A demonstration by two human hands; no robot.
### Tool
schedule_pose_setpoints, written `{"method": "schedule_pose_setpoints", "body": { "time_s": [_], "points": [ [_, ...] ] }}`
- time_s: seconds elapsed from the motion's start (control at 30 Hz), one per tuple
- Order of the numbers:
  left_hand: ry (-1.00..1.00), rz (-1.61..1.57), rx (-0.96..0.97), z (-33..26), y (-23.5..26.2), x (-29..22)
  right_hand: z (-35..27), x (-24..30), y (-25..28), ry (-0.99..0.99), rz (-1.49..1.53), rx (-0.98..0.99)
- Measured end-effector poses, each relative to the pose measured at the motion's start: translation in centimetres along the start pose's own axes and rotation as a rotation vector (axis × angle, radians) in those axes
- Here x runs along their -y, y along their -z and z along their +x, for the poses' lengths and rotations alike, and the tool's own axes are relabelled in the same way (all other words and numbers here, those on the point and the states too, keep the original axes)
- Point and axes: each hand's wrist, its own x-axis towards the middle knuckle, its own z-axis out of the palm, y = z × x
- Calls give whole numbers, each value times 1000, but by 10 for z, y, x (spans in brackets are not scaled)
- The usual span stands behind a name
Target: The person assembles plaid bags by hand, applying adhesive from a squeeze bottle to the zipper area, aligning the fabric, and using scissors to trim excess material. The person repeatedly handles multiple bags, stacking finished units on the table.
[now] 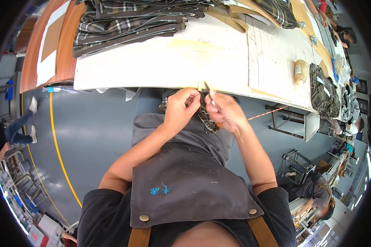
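My left hand [179, 108] is closed in a pinch at the near edge of the white table, on the plaid cloth [209, 124]. That cloth, dark with pale checks, hangs below the table edge between my hands and in front of my apron. Close by on the right, my right hand [226, 110] wraps round a pair of thread snips [207, 85]. Their dark pointed tip sticks up past my fingers toward the table, and a bit of orange shows below the palm. My fingers hide most of the tool and the pinched part of the cloth.
Stacked plaid garments [132, 24] with zips lie at the table's far left. On the right are a tan cone of thread [301, 72] and another plaid pile [323, 92]. A twisted orange cord [268, 113] runs from near my right wrist toward a metal stand [290, 119]. People work farther off.
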Motion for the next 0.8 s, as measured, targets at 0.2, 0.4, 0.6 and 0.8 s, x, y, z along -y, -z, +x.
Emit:
{"method": "schedule_pose_setpoints", "body": {
  "time_s": [0.2, 0.4, 0.6, 0.8],
  "points": [
    [94, -105, -70, -2, -1, 11, -6, 63, 45, 1076, -1453, -1034],
    [84, -119, -129, -3, -8, 16, -14, -16, -1, 760, -1205, -338],
    [39, 14, -109, 0, -5, 5, -22, -78, -25, 802, -1414, -409],
    [144, -92, -37, -3, 0, 1, -15, -85, -30, 751, -1339, -506]
  ]
}}
